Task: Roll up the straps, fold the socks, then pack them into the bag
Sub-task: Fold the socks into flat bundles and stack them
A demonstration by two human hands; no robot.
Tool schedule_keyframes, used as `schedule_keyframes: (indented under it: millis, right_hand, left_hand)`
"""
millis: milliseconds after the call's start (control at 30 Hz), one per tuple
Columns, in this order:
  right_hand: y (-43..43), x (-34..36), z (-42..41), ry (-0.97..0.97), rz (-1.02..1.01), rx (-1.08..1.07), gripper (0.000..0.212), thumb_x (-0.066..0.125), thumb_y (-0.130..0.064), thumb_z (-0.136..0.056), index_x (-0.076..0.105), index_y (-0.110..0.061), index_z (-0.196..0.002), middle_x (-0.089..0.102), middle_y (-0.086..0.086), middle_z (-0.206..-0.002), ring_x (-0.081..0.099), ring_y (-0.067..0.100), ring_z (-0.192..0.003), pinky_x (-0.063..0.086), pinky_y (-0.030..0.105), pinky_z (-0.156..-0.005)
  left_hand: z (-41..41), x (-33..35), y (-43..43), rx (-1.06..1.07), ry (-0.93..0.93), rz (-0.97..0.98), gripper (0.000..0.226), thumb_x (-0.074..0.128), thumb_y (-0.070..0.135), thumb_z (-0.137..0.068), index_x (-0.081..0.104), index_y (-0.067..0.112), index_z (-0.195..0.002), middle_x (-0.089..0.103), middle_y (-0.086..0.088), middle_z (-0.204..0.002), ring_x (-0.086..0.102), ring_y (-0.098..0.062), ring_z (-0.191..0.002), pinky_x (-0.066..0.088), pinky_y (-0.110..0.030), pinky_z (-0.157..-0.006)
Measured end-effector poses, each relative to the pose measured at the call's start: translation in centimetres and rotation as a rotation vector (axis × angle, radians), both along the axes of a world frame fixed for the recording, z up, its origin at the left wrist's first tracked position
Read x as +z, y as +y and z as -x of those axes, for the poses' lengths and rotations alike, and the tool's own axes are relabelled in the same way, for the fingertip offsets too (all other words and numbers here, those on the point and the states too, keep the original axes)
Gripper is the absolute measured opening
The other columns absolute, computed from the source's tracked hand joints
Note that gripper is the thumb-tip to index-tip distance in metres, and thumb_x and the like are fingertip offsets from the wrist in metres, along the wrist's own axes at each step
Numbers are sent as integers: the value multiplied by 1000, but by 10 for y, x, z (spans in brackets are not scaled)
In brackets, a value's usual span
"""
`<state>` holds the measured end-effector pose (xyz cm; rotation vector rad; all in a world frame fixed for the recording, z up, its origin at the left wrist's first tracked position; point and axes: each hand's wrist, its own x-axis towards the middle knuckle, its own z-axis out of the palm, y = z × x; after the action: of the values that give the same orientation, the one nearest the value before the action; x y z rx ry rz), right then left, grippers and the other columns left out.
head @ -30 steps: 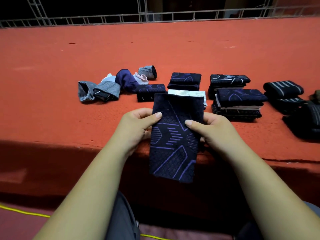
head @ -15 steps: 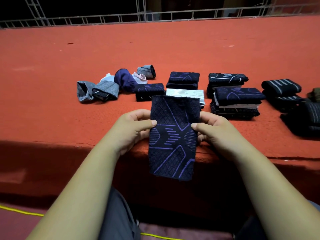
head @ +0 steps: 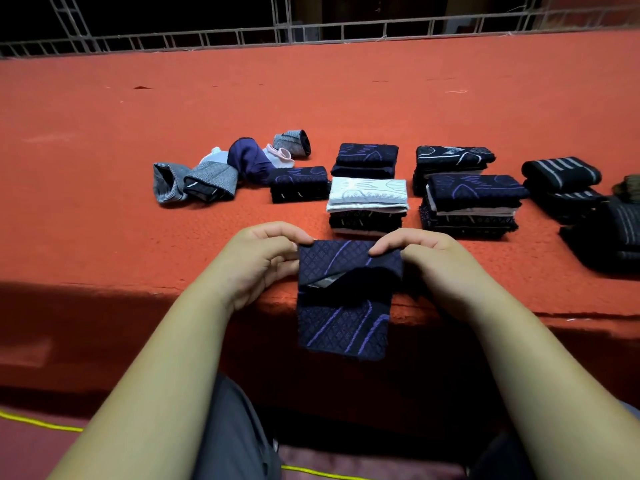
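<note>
A dark navy sock (head: 346, 306) with purple line patterns hangs over the near edge of the red surface (head: 311, 98), its top part bent forward over itself. My left hand (head: 263, 258) pinches its upper left corner and my right hand (head: 419, 258) pinches its upper right corner. Behind them stand stacks of folded socks: one topped by a white sock (head: 367, 192), a navy pair (head: 365, 160), a taller stack (head: 472, 202) and another (head: 450, 161). Rolled dark straps with grey stripes (head: 561, 173) lie at the right.
Loose grey, navy and white-pink socks (head: 221, 174) lie in a heap at the left, beside a folded navy sock (head: 299, 183). A dark striped bundle (head: 613, 233) sits at the right edge. A metal railing (head: 311, 32) borders the far side. A yellow cord (head: 41, 424) runs below.
Both hands moved up to the sock's top edge and bent the top part forward and down, so the sock now shows shorter than before.
</note>
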<state>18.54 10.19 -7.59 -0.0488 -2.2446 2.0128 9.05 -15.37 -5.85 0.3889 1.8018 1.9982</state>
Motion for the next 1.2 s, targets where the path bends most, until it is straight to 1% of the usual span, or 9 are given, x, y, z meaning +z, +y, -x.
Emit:
schedule_keyframes:
  millis: [67, 167, 233, 400, 567, 700, 833, 1000, 1200]
  right_hand:
    - [-1, 3, -2, 12, 34, 19, 37, 48, -7, -80, 83, -13, -91, 79, 19, -103, 67, 25, -90, 52, 32, -74]
    - [-3, 5, -7, 7, 25, 53, 24, 60, -18, -96, 84, -12, -98, 80, 3, -106, 70, 13, -95, 55, 26, -79]
    - [-3, 2, -7, 32, -40, 52, 13, 70, -16, -100, 83, -16, -102, 80, -5, -102, 69, 7, -93, 54, 25, -82]
    - [-8, -3, -6, 103, -176, 59, 22, 77, -3, -94, 78, -22, -106, 76, -9, -98, 67, 7, -87, 53, 29, -83]
    - [-12, -4, -7, 150, -146, 73, 57, 78, -4, -93, 62, -34, -139, 75, -9, -123, 71, 14, -117, 54, 32, -103]
    - [-13, 0, -5, 84, -208, 134, 39, 76, -15, -97, 67, -22, -134, 76, -13, -127, 70, 7, -121, 54, 26, -104]
    - [-13, -2, -4, 54, -120, 142, 28, 69, -7, -100, 73, -16, -127, 79, -11, -117, 73, 4, -107, 56, 19, -87]
    - [-12, -6, -4, 57, -9, 93, 22, 64, -3, -102, 72, -7, -122, 80, -9, -101, 71, -1, -83, 53, 14, -70]
    - [-10, -5, -5, -4, 19, 72, 16, 71, -21, -101, 74, -18, -117, 69, -3, -88, 55, 12, -75, 53, 23, -66]
  left_hand:
    - [2, 0, 0, 8, -21, -31, 27, 42, -11, -99, 67, 1, -97, 74, -10, -80, 73, -14, -72, 62, -26, -71]
    - [3, -5, 0, -46, -45, -42, 12, 61, 6, -100, 67, 7, -111, 71, -14, -100, 72, -27, -90, 62, -36, -82]
    - [3, -11, 1, -71, -19, 43, 30, 77, 17, -88, 67, 7, -115, 71, -12, -105, 71, -25, -96, 61, -33, -83]
    - [7, -17, -1, -91, 63, 184, 53, 88, 12, -75, 67, 15, -123, 74, -23, -115, 67, -27, -100, 49, -40, -85]
    - [5, -11, 3, -53, 44, -1, 44, 73, -14, -85, 67, 6, -124, 75, -15, -104, 73, -20, -85, 59, -23, -70]
    - [7, -7, 3, -15, 24, -157, 48, 79, -11, -76, 68, 6, -120, 77, -13, -100, 75, -19, -85, 61, -25, -76]
    - [6, -7, 2, -31, 12, -174, 43, 79, -3, -78, 67, 2, -119, 76, -14, -105, 74, -20, -87, 61, -25, -78]
    - [4, -13, -2, -266, 9, 0, 46, 72, -1, -94, 61, -1, -139, 69, -17, -138, 66, -30, -128, 55, -41, -108]
    - [-1, -8, 1, -173, 107, 80, 38, 70, 1, -96, 68, 11, -132, 76, -9, -127, 73, -23, -114, 63, -38, -87]
